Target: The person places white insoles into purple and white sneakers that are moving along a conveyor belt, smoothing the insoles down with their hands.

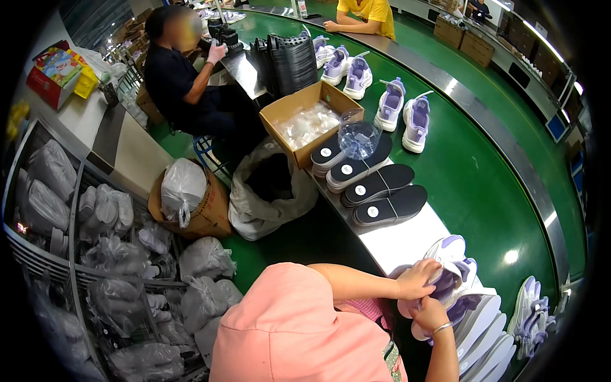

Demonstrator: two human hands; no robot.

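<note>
Gripping the collar of a white-and-lilac sneaker [449, 280] with the left hand [417, 280], curling the fingers over its edge and leaving hardly any gap. Setting the right hand [431, 314] just below, bending the fingers near the shoe's opening; cannot tell how far closed, or on what, from this angle. Extending the left forearm almost level, past the pink top [273, 331]; angling the right forearm steeply from the lower edge, wearing a silver bracelet [441, 328] at the wrist. Holding the sneaker near the end of the white bench [407, 240], just beside pale insole-shaped pieces [480, 328]. Farther off, seeing bundled black insoles [389, 205], a clear plastic tub [359, 137], an open carton [278, 137] of small clear packets, and upright sneakers [417, 121] on the green table [484, 178]. Farthest, seeing a person in yellow [369, 16].
</note>
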